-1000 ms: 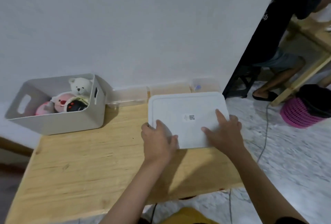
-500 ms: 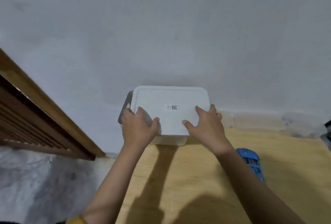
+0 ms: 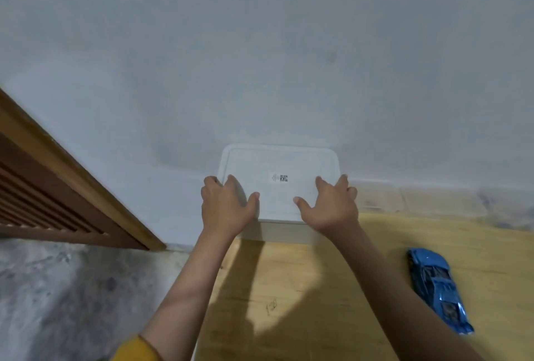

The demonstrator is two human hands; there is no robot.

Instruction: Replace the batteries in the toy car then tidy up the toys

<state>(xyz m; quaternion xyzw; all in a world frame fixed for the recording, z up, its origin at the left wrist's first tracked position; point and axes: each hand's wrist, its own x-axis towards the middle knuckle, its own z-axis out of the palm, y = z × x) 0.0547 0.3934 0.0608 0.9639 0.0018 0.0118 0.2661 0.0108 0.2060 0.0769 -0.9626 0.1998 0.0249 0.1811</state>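
Note:
A white lid (image 3: 278,181) with a small QR sticker lies flat on top of the grey toy bin (image 3: 284,232), against the wall at the table's far left corner. My left hand (image 3: 226,206) grips the lid's near left corner, fingers wrapped over the edge. My right hand (image 3: 329,206) presses on the lid's near right part, fingers spread. The bin's contents are hidden under the lid. A blue toy car (image 3: 437,288) lies on the wooden table (image 3: 318,288) to the right, apart from both hands.
The white wall rises right behind the bin. A brown slatted wooden panel (image 3: 57,196) leans at the left above the grey marble floor (image 3: 72,288). Clear plastic boxes (image 3: 433,202) line the wall to the right. The table's left edge runs just under my left forearm.
The lid was carried from the table's right side over to the bin at the left and now rests on it. The view swung left; both hands stay on the lid.

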